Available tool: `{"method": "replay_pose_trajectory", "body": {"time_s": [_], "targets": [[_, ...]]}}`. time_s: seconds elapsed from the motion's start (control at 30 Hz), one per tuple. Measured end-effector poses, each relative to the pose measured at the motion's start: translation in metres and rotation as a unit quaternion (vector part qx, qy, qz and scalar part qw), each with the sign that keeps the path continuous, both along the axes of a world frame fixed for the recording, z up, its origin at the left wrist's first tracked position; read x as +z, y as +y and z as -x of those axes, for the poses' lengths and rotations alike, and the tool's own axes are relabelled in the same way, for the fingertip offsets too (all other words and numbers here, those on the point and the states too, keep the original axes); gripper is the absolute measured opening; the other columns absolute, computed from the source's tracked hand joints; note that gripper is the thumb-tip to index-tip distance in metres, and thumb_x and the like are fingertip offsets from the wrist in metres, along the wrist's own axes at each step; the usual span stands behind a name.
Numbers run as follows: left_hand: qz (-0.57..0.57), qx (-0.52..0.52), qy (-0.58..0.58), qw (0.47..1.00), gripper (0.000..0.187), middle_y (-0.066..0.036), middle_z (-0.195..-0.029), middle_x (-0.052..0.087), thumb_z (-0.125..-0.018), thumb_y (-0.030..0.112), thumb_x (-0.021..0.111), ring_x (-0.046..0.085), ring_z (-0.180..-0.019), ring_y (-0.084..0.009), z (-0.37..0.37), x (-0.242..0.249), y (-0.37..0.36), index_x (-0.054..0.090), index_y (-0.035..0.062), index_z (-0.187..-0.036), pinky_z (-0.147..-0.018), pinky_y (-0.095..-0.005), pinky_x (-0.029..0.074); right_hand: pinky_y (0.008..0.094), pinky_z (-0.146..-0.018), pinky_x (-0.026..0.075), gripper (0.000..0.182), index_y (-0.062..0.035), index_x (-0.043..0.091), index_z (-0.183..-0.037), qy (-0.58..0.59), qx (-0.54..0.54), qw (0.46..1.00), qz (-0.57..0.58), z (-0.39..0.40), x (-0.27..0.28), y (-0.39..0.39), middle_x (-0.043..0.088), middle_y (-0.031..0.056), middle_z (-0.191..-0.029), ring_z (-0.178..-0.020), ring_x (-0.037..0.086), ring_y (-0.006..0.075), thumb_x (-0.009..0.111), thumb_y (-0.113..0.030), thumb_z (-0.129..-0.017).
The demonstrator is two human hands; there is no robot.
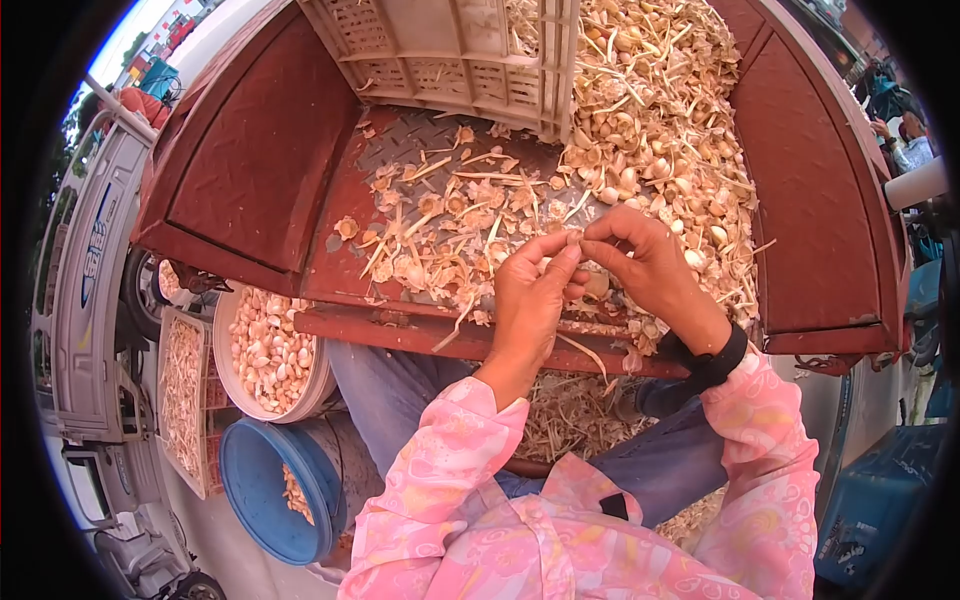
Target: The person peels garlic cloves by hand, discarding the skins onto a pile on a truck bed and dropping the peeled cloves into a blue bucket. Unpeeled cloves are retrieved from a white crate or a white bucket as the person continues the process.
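Two hands meet at the fingertips. The left hand [530, 295] has thumb and forefinger pinched shut on one small pale piece [575, 239], too small to identify. The right hand [648, 262], with one black band [722, 362] at its wrist, has its thumb and forefinger nearly closed at that same piece; I cannot tell whether they grip it too.

Just beyond the left fingers lie dry skins and stalks [430, 215], too many to count, on one red metal bed [340, 262]. Beyond and right of the right fingers spreads one heap of garlic cloves [655, 130], dozens at least. Farther ahead of the fingers, one pale slatted crate [450, 75] stands tilted.

Well to the left of the fingers are two buckets: one white bucket [226, 372] holding many cloves, and one blue bucket [242, 500] with a small cluster. Beyond the white one sits one mesh basket [208, 400] of skins; farther left, one grey vehicle [88, 330].
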State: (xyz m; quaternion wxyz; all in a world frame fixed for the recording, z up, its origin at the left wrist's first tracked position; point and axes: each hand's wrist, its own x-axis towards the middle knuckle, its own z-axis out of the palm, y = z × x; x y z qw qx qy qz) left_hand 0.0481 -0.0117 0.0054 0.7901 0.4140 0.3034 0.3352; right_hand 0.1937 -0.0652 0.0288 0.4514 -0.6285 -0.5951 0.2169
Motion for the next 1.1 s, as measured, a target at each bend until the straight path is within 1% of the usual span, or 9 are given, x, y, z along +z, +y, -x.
{"method": "replay_pose_trajectory", "body": {"time_s": [0.33,0.37,0.5,0.63,0.77,0.87,0.97,1.03,1.1], "targets": [[-0.174,-0.031,0.008,0.984,0.019,0.0,-0.078,0.058,-0.09,0.015,0.058,0.052,-0.063,-0.0038,0.013,0.007,-0.012,0.055,0.0007,-0.103,-0.053,-0.0163,0.042,0.0405,-0.056,0.041,0.012,-0.003,0.05,-0.083,-0.254,0.046,0.961,-0.096,0.007,0.016,-0.014,0.052,0.0128,-0.075,-0.064,0.053,0.0326,0.056,-0.013,-0.086],[-0.172,-0.037,-0.007,0.984,0.019,0.0,-0.078,0.058,-0.09,0.015,0.058,0.051,-0.062,-0.0037,0.014,0.006,-0.013,0.055,0.0007,-0.103,-0.052,-0.0162,0.041,0.0412,-0.053,0.04,0.015,-0.0029,0.048,-0.082,-0.222,0.031,0.964,-0.142,0.008,0.01,-0.013,0.051,0.0135,-0.072,-0.062,0.053,0.0329,0.053,-0.015,-0.088],[-0.143,-0.042,-0.051,0.987,0.02,-0.001,-0.078,0.058,-0.09,0.014,0.058,0.051,-0.061,-0.0038,0.019,0.012,-0.015,0.055,0.0005,-0.104,-0.05,-0.0159,0.04,0.0433,-0.057,0.043,0.019,-0.0019,0.047,-0.08,-0.014,-0.076,0.995,0.066,-0.007,0.004,-0.003,0.051,0.0156,-0.065,-0.067,0.056,0.0355,0.051,-0.018,-0.089],[-0.145,0.117,-0.006,0.982,0.019,-0.004,-0.082,0.059,-0.09,0.012,0.056,0.048,-0.06,-0.0044,0.091,0.04,0.007,0.054,0.0008,-0.106,-0.049,-0.0151,0.037,0.0434,-0.063,0.045,0.012,-0.0043,0.054,-0.084,-0.335,-0.165,0.925,0.073,-0.043,-0.004,-0.01,0.057,0.0146,-0.077,-0.075,0.059,0.0342,0.056,-0.016,-0.085],[-0.25,0.361,0.278,0.855,0.017,-0.002,-0.075,0.059,-0.089,0.012,0.056,0.048,-0.06,-0.003,0.231,0.018,0.081,0.058,0.0018,-0.102,-0.05,-0.0148,0.037,0.0422,-0.069,0.048,0.01,-0.0024,0.056,-0.084,-0.303,-0.044,0.951,0.037,-0.04,-0.012,-0.006,0.058,0.0137,-0.083,-0.079,0.059,0.0325,0.059,-0.011,-0.08],[-0.224,0.344,0.504,0.76,0.026,-0.005,-0.083,0.061,-0.089,0.013,0.056,0.055,-0.07,-0.0084,0.343,-0.028,0.127,0.057,-0.0005,-0.111,-0.059,-0.0204,0.045,0.0417,-0.068,0.046,0.012,-0.0025,0.057,-0.088,-0.354,0.038,0.933,0.048,-0.034,-0.019,0.003,0.054,0.0154,-0.081,-0.078,0.057,0.0334,0.057,-0.003,-0.077],[-0.519,0.246,0.679,0.458,0.029,-0.009,-0.094,0.062,-0.089,0.011,0.054,0.058,-0.087,-0.0132,0.369,-0.048,0.131,0.056,-0.0032,-0.114,-0.072,-0.0245,0.047,0.0418,-0.068,0.046,0.011,-0.0018,0.056,-0.084,-0.36,0.003,0.93,0.079,-0.031,-0.018,0.008,0.054,0.0149,-0.081,-0.077,0.056,0.0345,0.058,-0.002,-0.073],[-0.428,0.313,0.495,0.688,0.028,-0.011,-0.103,0.06,-0.089,0.009,0.053,0.056,-0.098,-0.0153,0.272,0.008,0.091,0.057,-0.0044,-0.113,-0.08,-0.0261,0.046,0.0405,-0.066,0.046,0.01,-0.0014,0.056,-0.082,-0.335,-0.023,0.939,0.067,-0.033,-0.019,0.008,0.055,0.0151,-0.081,-0.076,0.057,0.0336,0.058,-0.003,-0.073],[-0.435,0.227,0.354,0.796,0.025,-0.01,-0.102,0.061,-0.088,0.006,0.053,0.057,-0.094,-0.0153,0.184,0.04,0.056,0.058,-0.004,-0.111,-0.079,-0.0264,0.046,0.0383,-0.065,0.047,0.009,-0.0012,0.056,-0.081,-0.289,-0.035,0.957,0.017,-0.04,-0.018,0.005,0.057,0.0152,-0.082,-0.073,0.058,0.0314,0.059,-0.005,-0.073]]}}
